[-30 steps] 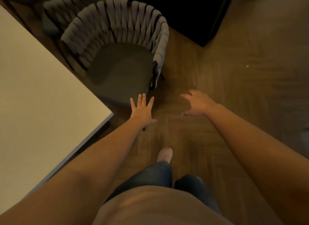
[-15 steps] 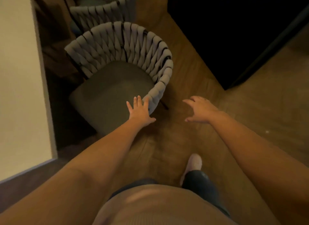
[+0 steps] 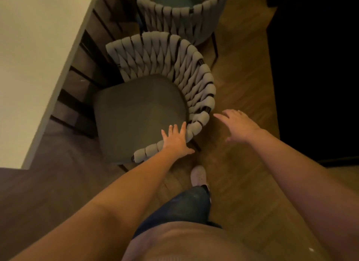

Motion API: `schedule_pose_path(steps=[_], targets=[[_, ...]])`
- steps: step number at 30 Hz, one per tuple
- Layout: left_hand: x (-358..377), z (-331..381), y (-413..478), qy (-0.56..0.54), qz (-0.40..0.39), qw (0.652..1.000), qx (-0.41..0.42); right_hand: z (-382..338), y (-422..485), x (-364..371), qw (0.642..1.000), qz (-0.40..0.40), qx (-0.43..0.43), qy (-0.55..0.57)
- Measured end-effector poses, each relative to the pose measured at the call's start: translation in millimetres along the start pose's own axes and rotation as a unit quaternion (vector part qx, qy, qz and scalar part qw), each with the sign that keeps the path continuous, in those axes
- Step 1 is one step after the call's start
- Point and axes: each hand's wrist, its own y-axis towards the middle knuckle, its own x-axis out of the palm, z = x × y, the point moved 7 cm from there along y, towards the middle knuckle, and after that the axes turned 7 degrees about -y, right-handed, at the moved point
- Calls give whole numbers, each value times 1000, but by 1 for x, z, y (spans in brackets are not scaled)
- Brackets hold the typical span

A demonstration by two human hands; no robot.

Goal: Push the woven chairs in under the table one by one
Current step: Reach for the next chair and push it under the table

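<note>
Two hands reaching near chair (image 3: 147, 97), which stands beside worktop (image 3: 33, 56), not yet under. Left hand (image 3: 175, 142) flat, fingers spread, on woven rim; right hand (image 3: 240, 125) open, just beside backrest. Best: press both sides evenly, push straight.

2 chairs, near (image 3: 141, 109) and far (image 3: 180, 18), stand right of the table (image 3: 35, 47).
</note>
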Motion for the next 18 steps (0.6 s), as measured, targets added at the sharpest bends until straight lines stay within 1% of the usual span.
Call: schedule_pose_path(steps=[2,6,9,11,14,18], targets=[[7,13,16,-21,-25,999,-2,10,22,-4,999,-8,-28,-24],[6,29,45,-104,-31,993,-46,30,81,-25,987,-16,-119,-103],[4,31,57,-136,-37,986,-93,37,120,-38,973,-11,-176,-152],[2,30,64,-130,-38,984,-116,37,144,-39,961,-9,-210,-180],[5,29,74,-125,-38,977,-167,34,180,-39,933,-9,-273,-235],[6,32,82,-104,-10,970,-221,31,214,-45,878,9,-363,-310]])
